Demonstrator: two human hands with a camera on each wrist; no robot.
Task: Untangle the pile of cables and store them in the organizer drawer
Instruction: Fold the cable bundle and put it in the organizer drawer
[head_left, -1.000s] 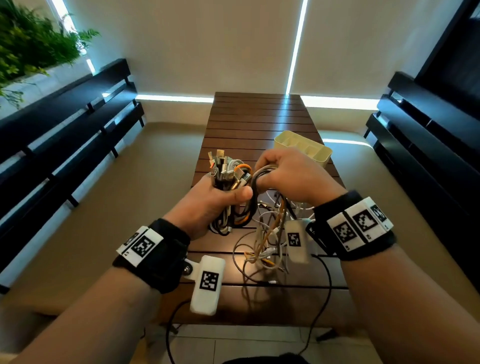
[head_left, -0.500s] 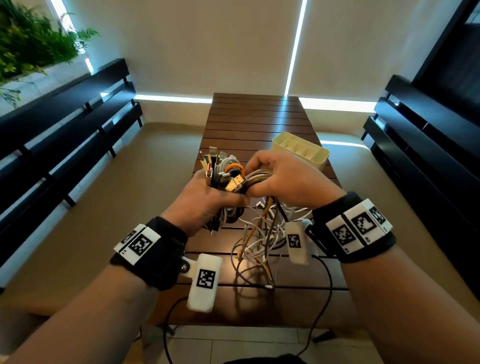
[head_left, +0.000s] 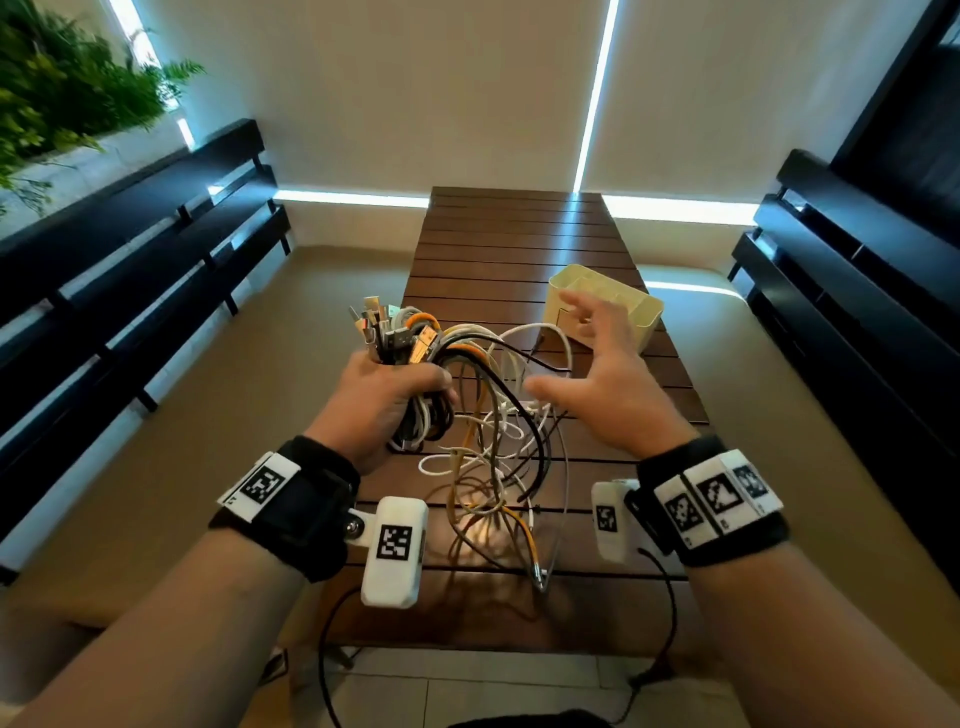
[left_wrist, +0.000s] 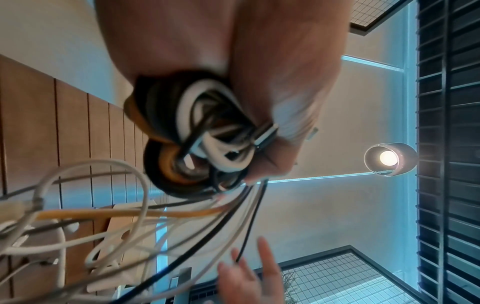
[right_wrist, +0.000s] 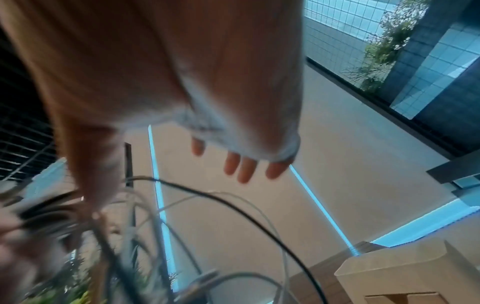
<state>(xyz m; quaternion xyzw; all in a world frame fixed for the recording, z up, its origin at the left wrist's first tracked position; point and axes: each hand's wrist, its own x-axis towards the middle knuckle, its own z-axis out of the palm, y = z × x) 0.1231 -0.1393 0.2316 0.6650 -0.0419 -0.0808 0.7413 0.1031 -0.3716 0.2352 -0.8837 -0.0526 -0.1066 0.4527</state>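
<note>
My left hand (head_left: 387, 397) grips a thick bundle of cables (head_left: 405, 343) above the near part of the wooden table (head_left: 519, 244), plug ends sticking up. In the left wrist view the fingers curl round the coiled white, black and orange cables (left_wrist: 197, 131). Loose loops of cable (head_left: 498, 457) hang from the bundle down to the table. My right hand (head_left: 597, 364) hovers to the right of the loops with fingers spread, holding nothing; its fingers (right_wrist: 241, 166) show straight in the right wrist view. The cream organizer (head_left: 605, 306) stands behind the right hand.
Black benches run along the left (head_left: 130, 260) and right (head_left: 857, 280) of the narrow table. Green plants (head_left: 62, 93) fill the far left corner. A lit lamp (left_wrist: 389, 158) shows in the left wrist view.
My right hand has let go of the cables and opened, moving right and away from the bundle. The loops it held have sprung out and dropped. The left hand keeps its grip.
</note>
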